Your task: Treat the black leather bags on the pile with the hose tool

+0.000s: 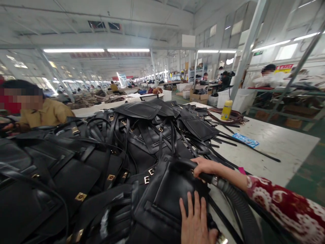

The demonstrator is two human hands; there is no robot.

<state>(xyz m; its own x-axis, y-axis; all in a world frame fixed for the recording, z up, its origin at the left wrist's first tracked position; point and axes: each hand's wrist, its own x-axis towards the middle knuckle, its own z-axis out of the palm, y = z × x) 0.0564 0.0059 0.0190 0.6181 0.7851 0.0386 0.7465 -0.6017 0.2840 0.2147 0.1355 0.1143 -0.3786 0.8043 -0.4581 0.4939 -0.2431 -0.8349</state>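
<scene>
My left hand lies palm down with its fingers spread on a black leather bag at the bottom centre. From the right, in a red and white patterned sleeve, my right hand is wrapped round the black nozzle of a ribbed hose. The nozzle's front end is over the upper part of the same bag. Two gold buckles lie just left of this bag. The cuff of my left arm is out of view.
A large heap of black bags with straps covers the left and middle. On the pale table at right are a yellow bottle, brown straps and a blue packet. A person in a tan jacket is at left.
</scene>
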